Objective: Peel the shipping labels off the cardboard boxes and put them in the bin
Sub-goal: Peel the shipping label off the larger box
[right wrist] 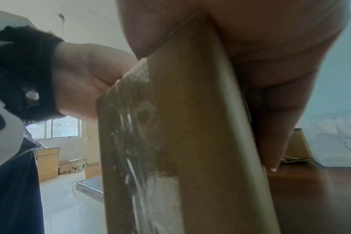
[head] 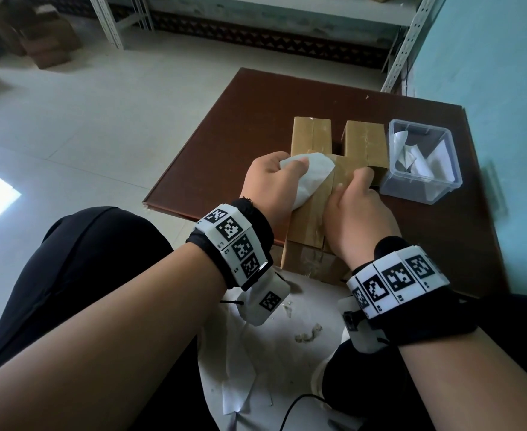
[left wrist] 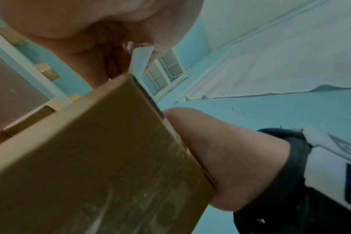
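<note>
Step in hand: a person peels a shipping label off the near cardboard box at the near edge of the counter; judging by the white sheet curling up from the box top, the peel looks well along.
Left hand: the left hand has its fingers curled tight round the lifted, crumpled end of the label.
Right hand: the right hand lies on the box top, thumb and fingers wrapped over its far and right edges, bracing it.
How to do it well: a low, slow pull back along the box, right hand pressing down, seems best; a sharp upward tug would likely tear the paper and leave scraps.
Label: thin white paper, soft and creased where gripped.
Box: plain brown card, long and narrow, its near side scuffed with whitish glue residue and glossy tape.
Bin: a clear plastic bin sits just right of the boxes, several white labels already inside.
Other boxes: two more boxes stand beyond, side by side.
</note>
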Motion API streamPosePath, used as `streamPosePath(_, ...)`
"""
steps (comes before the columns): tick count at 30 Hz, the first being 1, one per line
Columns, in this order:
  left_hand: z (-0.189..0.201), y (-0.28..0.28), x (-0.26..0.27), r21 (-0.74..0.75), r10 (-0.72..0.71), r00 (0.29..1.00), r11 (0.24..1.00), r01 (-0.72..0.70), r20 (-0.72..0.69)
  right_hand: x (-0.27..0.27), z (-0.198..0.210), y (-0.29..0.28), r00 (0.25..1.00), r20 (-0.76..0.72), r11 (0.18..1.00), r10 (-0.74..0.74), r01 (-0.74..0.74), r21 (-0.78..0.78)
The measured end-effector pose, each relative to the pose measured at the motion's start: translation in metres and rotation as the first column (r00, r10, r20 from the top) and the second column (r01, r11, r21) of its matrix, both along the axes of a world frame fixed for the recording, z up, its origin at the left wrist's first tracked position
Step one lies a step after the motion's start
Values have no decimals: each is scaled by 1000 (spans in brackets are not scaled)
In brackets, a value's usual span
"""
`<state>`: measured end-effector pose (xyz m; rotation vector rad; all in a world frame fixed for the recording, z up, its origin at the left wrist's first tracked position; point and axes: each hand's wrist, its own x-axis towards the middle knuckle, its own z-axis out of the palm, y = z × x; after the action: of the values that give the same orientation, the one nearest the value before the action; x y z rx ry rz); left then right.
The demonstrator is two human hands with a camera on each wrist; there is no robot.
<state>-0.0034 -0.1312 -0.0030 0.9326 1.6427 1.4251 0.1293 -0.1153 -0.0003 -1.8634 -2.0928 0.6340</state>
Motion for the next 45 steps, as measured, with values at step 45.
streamPosePath(45,-6,3,5,42,43,986,998,-50,160,2,-8,5,999,-31,1000,-20,21,22)
